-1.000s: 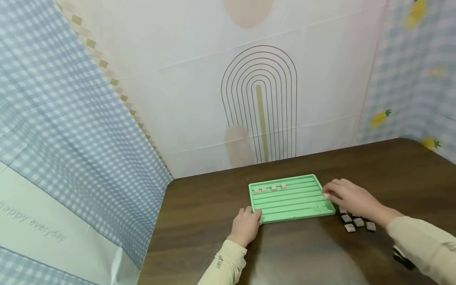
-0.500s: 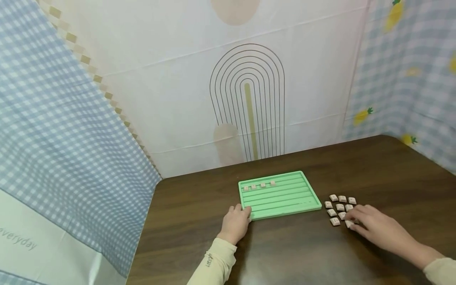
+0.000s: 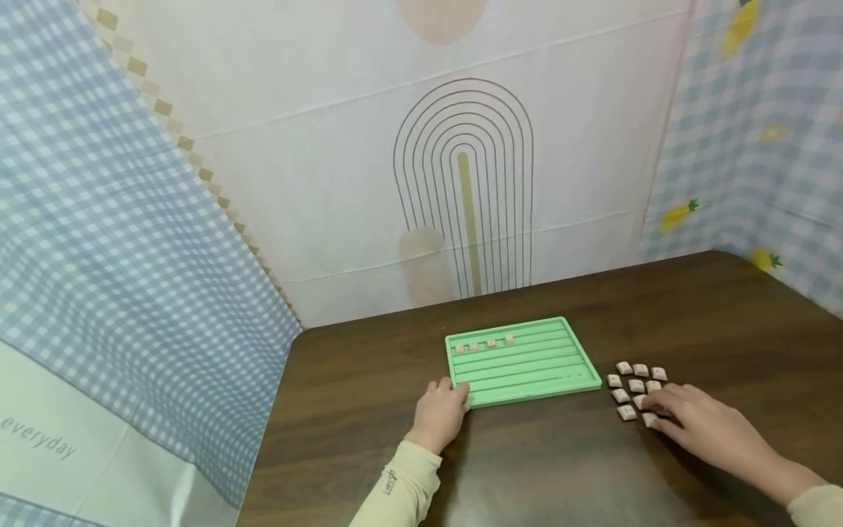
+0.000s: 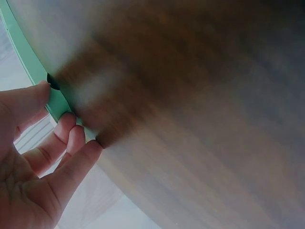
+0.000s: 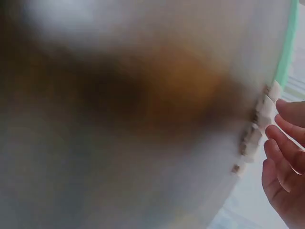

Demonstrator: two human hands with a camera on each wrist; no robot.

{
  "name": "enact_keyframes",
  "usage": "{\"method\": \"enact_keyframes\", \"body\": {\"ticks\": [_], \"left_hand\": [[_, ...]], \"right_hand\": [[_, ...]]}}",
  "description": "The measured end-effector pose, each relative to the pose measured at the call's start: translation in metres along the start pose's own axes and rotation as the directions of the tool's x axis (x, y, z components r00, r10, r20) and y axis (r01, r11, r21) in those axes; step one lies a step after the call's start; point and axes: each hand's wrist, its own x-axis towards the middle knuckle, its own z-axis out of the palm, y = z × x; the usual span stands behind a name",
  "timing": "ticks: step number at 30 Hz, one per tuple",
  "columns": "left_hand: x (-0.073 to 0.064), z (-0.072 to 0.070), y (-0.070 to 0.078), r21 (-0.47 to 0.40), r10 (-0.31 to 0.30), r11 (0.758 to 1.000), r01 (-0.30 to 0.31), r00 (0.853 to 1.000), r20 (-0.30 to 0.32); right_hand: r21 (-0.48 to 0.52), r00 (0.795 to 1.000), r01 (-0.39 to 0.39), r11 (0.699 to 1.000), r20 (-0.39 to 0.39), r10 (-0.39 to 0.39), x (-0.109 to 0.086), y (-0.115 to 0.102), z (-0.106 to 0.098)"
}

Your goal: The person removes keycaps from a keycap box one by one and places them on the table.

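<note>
A green tray (image 3: 527, 359) with ridged rows lies on the table. Several pale keycaps (image 3: 490, 342) sit in its top row toward the left. My left hand (image 3: 440, 416) holds the tray's near left corner, and the left wrist view has the thumb and fingertips against its green edge (image 4: 26, 52). To the right of the tray, several loose keycaps (image 3: 636, 386) lie grouped on the wood. My right hand (image 3: 707, 424) is over the near right of that group, fingertips at the nearest keycap (image 3: 650, 419). Thumb and forefinger stand apart in the right wrist view, close to the keycaps (image 5: 263, 112).
The dark wooden table (image 3: 342, 410) reaches back to a pale curtain (image 3: 329, 183) with an arch pattern. Blue checked cloth (image 3: 165, 241) hangs at the left, and more checked cloth with yellow fruit (image 3: 744, 168) hangs at the right.
My right hand has moved from the tray's right edge down to the loose keycaps, staying there over the last half second. The left hand stays at the tray's corner. The head view has shifted slightly.
</note>
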Motion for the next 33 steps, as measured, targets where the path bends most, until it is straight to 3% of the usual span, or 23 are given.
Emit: {"method": "enact_keyframes", "body": {"ticks": [4,9,14,18,25,33], "left_hand": [[0.000,-0.001,0.000,0.000,0.008,1.000,-0.008,1.000,-0.017],[-0.001,-0.003,-0.002,0.017,0.021,1.000,-0.021,0.999,-0.044],[0.000,-0.002,-0.001,0.035,0.022,0.999,-0.020,0.999,-0.040],[-0.001,-0.003,0.001,0.040,0.019,0.999,-0.017,0.999,-0.048],[-0.001,0.000,0.004,0.043,0.002,0.999,-0.001,1.000,-0.025],[-0.001,-0.001,0.001,0.059,0.002,0.998,-0.001,1.000,-0.016]], "right_hand": [[0.069,0.999,-0.036,0.997,0.033,0.033,0.018,-0.001,-0.016],[0.135,1.000,0.020,0.991,0.010,-0.022,0.069,-0.015,-0.023],[0.185,0.993,0.086,0.979,0.059,-0.098,0.127,-0.035,-0.004],[0.203,0.988,0.082,0.976,0.115,-0.107,0.159,-0.053,0.020],[0.209,0.986,0.047,0.977,0.144,-0.078,0.184,-0.078,0.049],[0.136,0.992,0.018,0.991,0.123,-0.035,0.191,-0.093,0.058]]}}
